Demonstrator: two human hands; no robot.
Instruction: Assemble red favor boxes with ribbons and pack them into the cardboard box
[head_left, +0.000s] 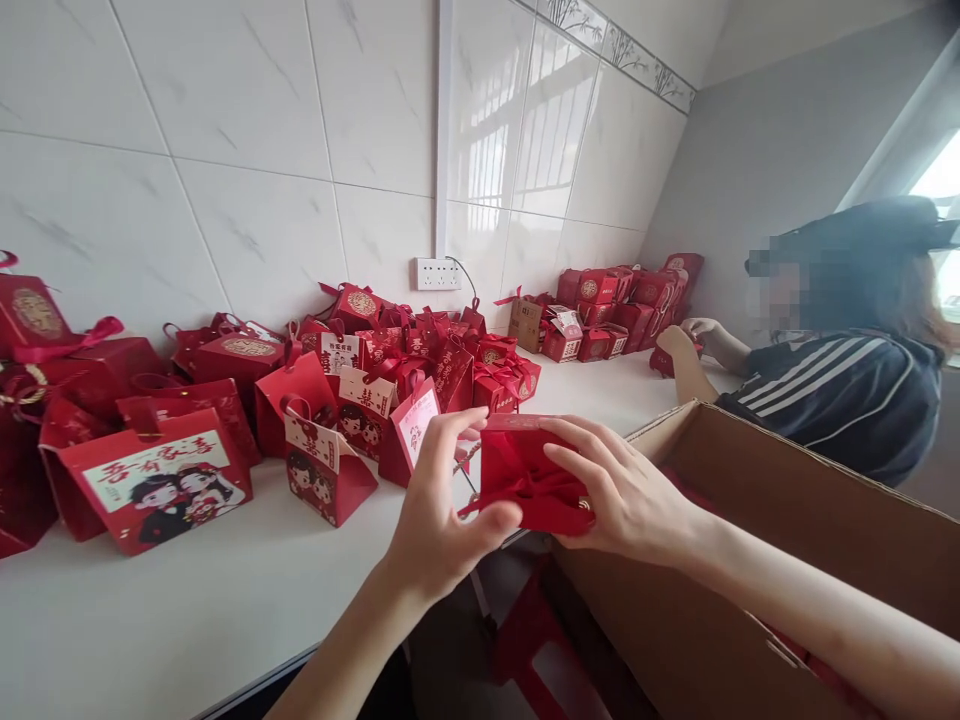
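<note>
A small red gift box with a red ribbon across its front is held up over the near edge of the white table. My right hand grips its right side, fingers over the top and front. At the left side, my left hand has its fingertips by the upper corner and its thumb against the lower front. The far side of the box is hidden. Just left of my hands, a red and white candy box with a cartoon couple stands on the table.
Many red gift boxes crowd the table along the tiled wall. A large open cardboard carton stands at the right. Beyond it, a co-worker handles a small red box. More stacked boxes fill the far end.
</note>
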